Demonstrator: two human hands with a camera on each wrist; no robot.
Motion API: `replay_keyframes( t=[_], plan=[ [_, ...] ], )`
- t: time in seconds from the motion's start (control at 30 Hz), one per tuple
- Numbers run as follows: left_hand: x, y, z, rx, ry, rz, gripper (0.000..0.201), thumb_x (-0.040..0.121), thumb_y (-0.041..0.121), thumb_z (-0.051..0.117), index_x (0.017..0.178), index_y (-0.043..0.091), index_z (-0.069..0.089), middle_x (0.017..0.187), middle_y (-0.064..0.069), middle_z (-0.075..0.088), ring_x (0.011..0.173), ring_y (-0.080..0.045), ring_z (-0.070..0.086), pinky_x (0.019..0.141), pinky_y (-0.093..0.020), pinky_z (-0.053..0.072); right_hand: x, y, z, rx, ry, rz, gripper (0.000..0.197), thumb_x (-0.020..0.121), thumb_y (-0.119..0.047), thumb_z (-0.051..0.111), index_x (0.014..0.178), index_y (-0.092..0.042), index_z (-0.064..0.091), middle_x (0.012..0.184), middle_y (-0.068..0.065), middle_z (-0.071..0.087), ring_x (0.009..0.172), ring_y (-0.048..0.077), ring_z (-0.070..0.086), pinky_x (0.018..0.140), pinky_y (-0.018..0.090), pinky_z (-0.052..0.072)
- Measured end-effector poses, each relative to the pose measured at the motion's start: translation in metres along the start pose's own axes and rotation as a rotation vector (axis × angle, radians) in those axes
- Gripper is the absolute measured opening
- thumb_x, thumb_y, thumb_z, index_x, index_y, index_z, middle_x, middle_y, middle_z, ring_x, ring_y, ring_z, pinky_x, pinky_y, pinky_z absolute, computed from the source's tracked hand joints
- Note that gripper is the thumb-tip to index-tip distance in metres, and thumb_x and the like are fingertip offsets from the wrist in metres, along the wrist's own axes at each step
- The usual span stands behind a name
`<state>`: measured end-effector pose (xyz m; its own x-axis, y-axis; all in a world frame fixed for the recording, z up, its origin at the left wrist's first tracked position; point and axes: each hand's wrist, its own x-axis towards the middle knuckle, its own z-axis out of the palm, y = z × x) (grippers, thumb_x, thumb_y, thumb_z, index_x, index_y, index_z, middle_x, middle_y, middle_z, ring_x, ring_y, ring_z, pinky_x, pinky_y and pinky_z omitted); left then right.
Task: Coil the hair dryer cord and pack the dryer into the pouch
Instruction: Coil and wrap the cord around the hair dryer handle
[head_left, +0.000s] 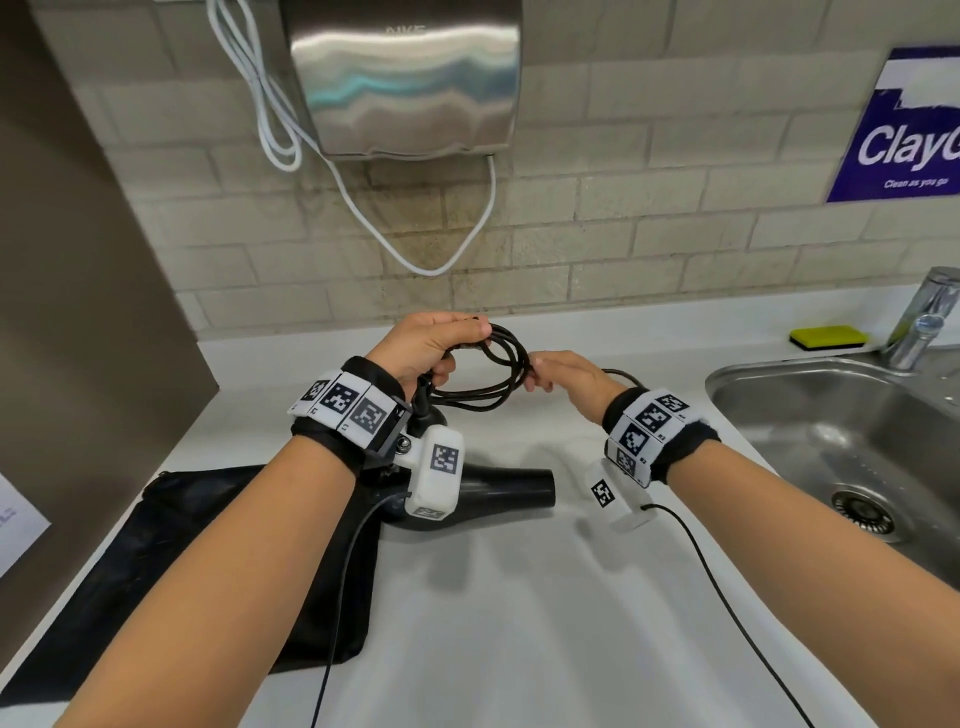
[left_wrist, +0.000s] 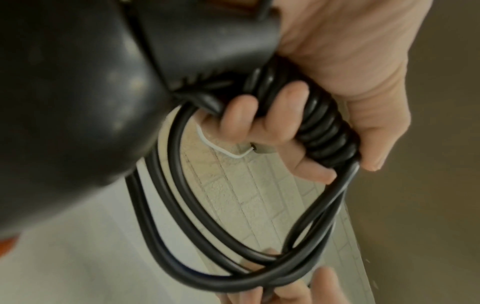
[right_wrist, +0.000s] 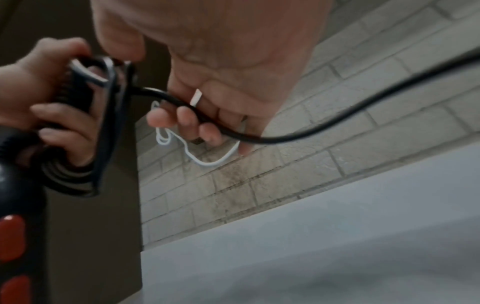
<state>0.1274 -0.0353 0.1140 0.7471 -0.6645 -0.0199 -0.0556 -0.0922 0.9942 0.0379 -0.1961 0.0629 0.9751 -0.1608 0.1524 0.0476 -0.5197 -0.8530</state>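
A: Surface, room?
B: White counter, tile wall, sink at right edge. Poster read "Clean as you go".
A: Dryer?
B: Hair dryer mid-counter, nozzle pointing right, rear on pouch near left edge.
A: Hands?
B: Left hand gripped coiled cord; right hand pinched cord's free run.

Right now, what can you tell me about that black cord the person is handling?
The cord is black, round and smooth, rubbery-looking. Several loops are gathered in the left hand, whose fingers curl round the bundle beside a ribbed strain relief at the hair dryer handle. The right hand pinches the loose strand, which trails off to the right. The loops hang in the air above the white counter.
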Motion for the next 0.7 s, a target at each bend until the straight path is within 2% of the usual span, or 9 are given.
replay_keyframes(
  t=[0.07, 0.13, 0.17, 0.27, 0.33, 0.4, 0.5, 0.6, 0.7],
  plan=[
    [0.0, 0.0, -0.004, 0.007, 0.002, -0.002, 0.011, 0.089, 0.013, 0.059, 0.08, 0.016, 0.064, 0.067, 0.007, 0.067, 0.034, -0.004, 0.029, 0.038, -0.016, 0.022, 0.002, 0.004, -0.002, -0.066, 0.049, 0.01, 0.028, 0.086, -0.036, 0.042, 0.063, -0.022, 0.049, 0.072, 0.004, 0.047, 0.068, 0.012, 0.04, 0.069, 0.022, 0.032],
    [-0.001, 0.0, -0.005, 0.038, -0.008, -0.002, 0.013, 0.089, 0.013, 0.058, 0.079, 0.017, 0.064, 0.064, 0.007, 0.068, 0.035, -0.004, 0.029, 0.038, -0.016, 0.022, 0.007, 0.003, -0.004, -0.134, 0.134, -0.004, 0.032, 0.094, -0.016, 0.042, 0.062, -0.02, 0.046, 0.061, 0.0, 0.04, 0.06, 0.011, 0.037, 0.06, 0.013, 0.031],
    [-0.001, 0.0, -0.005, 0.059, -0.011, -0.001, 0.014, 0.089, 0.013, 0.057, 0.078, 0.018, 0.065, 0.065, 0.006, 0.068, 0.035, -0.004, 0.029, 0.038, -0.016, 0.021, 0.01, -0.001, -0.004, -0.143, 0.198, -0.032, 0.033, 0.094, -0.012, 0.043, 0.062, -0.02, 0.046, 0.058, -0.003, 0.037, 0.057, 0.01, 0.036, 0.055, 0.012, 0.03],
    [-0.002, 0.0, -0.003, 0.153, -0.025, 0.017, 0.012, 0.089, 0.015, 0.059, 0.08, 0.02, 0.065, 0.073, 0.003, 0.067, 0.035, -0.005, 0.028, 0.039, -0.018, 0.021, 0.018, -0.016, -0.007, -0.135, 0.368, -0.106, 0.029, 0.093, -0.01, 0.046, 0.065, -0.018, 0.049, 0.053, -0.004, 0.036, 0.052, 0.006, 0.036, 0.05, 0.016, 0.028],
    [-0.003, 0.002, -0.002, 0.235, -0.044, 0.023, 0.008, 0.088, 0.016, 0.061, 0.085, 0.023, 0.064, 0.077, 0.003, 0.065, 0.036, -0.006, 0.027, 0.042, -0.019, 0.021, 0.021, -0.027, -0.007, -0.131, 0.407, -0.136, 0.023, 0.093, -0.011, 0.047, 0.071, -0.012, 0.052, 0.052, -0.005, 0.035, 0.047, 0.002, 0.038, 0.049, 0.013, 0.029],
    [-0.004, 0.003, 0.0, 0.288, -0.064, 0.017, 0.01, 0.088, 0.018, 0.061, 0.094, 0.026, 0.062, 0.081, 0.005, 0.066, 0.038, -0.007, 0.026, 0.044, -0.02, 0.021, 0.02, -0.037, -0.005, -0.12, 0.424, -0.191, 0.021, 0.093, -0.01, 0.047, 0.073, -0.01, 0.053, 0.053, -0.006, 0.036, 0.045, -0.003, 0.04, 0.05, 0.01, 0.032],
    [-0.002, 0.003, 0.004, 0.324, -0.066, 0.027, 0.02, 0.089, 0.02, 0.06, 0.108, 0.024, 0.062, 0.082, 0.005, 0.064, 0.037, -0.006, 0.026, 0.042, -0.019, 0.021, 0.02, -0.045, 0.0, -0.083, 0.454, -0.248, 0.021, 0.093, -0.008, 0.046, 0.074, -0.011, 0.055, 0.059, -0.004, 0.044, 0.054, -0.001, 0.041, 0.055, 0.009, 0.034],
    [-0.001, 0.003, 0.009, 0.341, -0.06, 0.034, 0.013, 0.089, 0.024, 0.059, 0.098, 0.021, 0.068, 0.085, 0.003, 0.066, 0.037, -0.007, 0.029, 0.041, -0.019, 0.023, 0.016, -0.049, 0.005, -0.037, 0.46, -0.283, 0.021, 0.092, -0.006, 0.047, 0.074, -0.011, 0.056, 0.064, -0.006, 0.05, 0.061, 0.0, 0.044, 0.06, 0.009, 0.035],
    [0.0, 0.002, 0.009, 0.273, -0.047, 0.019, 0.014, 0.089, 0.027, 0.059, 0.09, 0.018, 0.07, 0.084, 0.004, 0.072, 0.041, -0.008, 0.03, 0.041, -0.019, 0.024, 0.011, -0.052, 0.009, 0.068, 0.45, -0.311, 0.026, 0.091, -0.003, 0.047, 0.069, -0.014, 0.055, 0.065, -0.004, 0.051, 0.059, -0.003, 0.046, 0.062, 0.01, 0.037]
  ],
)
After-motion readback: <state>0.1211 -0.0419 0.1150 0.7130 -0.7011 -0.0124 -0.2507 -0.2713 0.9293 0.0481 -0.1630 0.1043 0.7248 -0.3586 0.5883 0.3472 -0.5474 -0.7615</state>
